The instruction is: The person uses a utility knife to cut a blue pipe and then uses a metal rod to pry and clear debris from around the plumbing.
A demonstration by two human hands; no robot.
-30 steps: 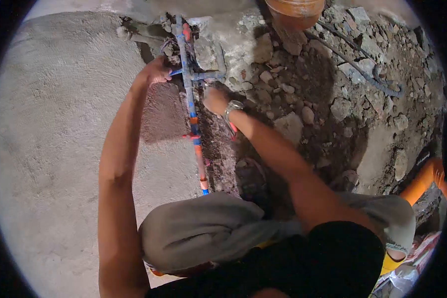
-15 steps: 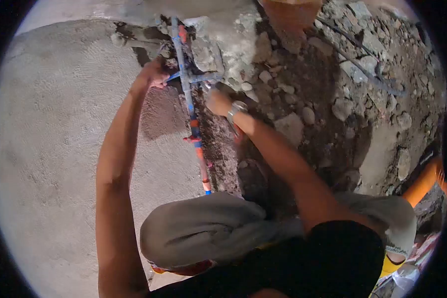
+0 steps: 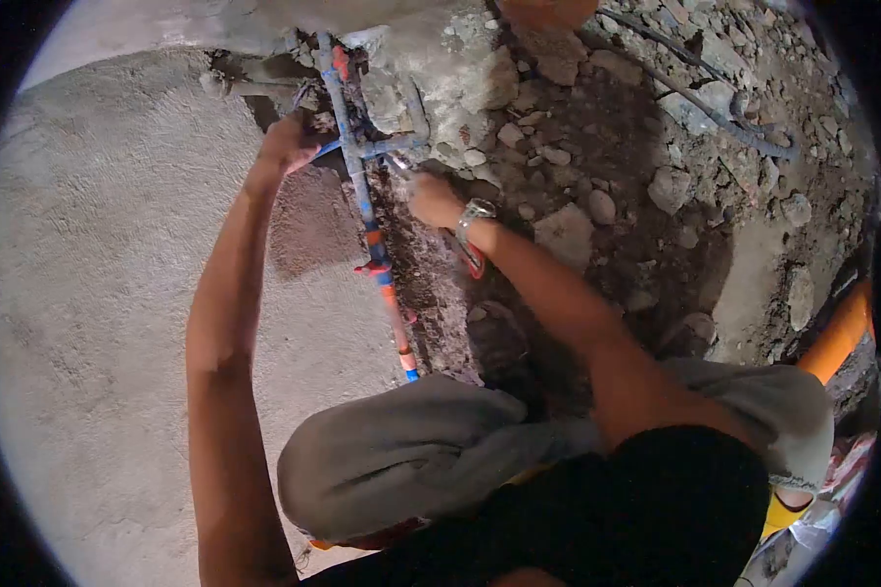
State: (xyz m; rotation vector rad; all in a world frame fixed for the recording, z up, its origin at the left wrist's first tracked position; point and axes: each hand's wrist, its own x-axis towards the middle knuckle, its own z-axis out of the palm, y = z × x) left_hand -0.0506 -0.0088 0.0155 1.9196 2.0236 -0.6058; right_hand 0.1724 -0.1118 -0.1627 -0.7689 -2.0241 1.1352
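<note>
A long pipe (image 3: 359, 186), grey and blue with orange-red sections, runs along a trench beside the concrete. My left hand (image 3: 286, 147) is closed at its left side, on a slim blue piece (image 3: 329, 149) that reaches to the pipe; its kind I cannot tell. From the right, my right hand (image 3: 435, 201) grips pliers (image 3: 475, 260) with a red handle end. Their metal front end points at the pipe, just below a side branch (image 3: 396, 147). A small red valve handle (image 3: 370, 268) sits lower on the pipe, and another red fitting (image 3: 340, 63) near its top.
Rough concrete floor (image 3: 117, 293) spreads out on the left. Broken stones and soil (image 3: 597, 205) cover the right, with a dark hose (image 3: 715, 117) lying across them. An orange pipe (image 3: 837, 333) shows at the right edge. My bent knee (image 3: 392, 450) is close to the pipe's near end.
The whole view has shifted slightly, with the pipe now a little further left. The right hand sits slightly lower along the pipe, and the pliers' red handle end shows more plainly.
</note>
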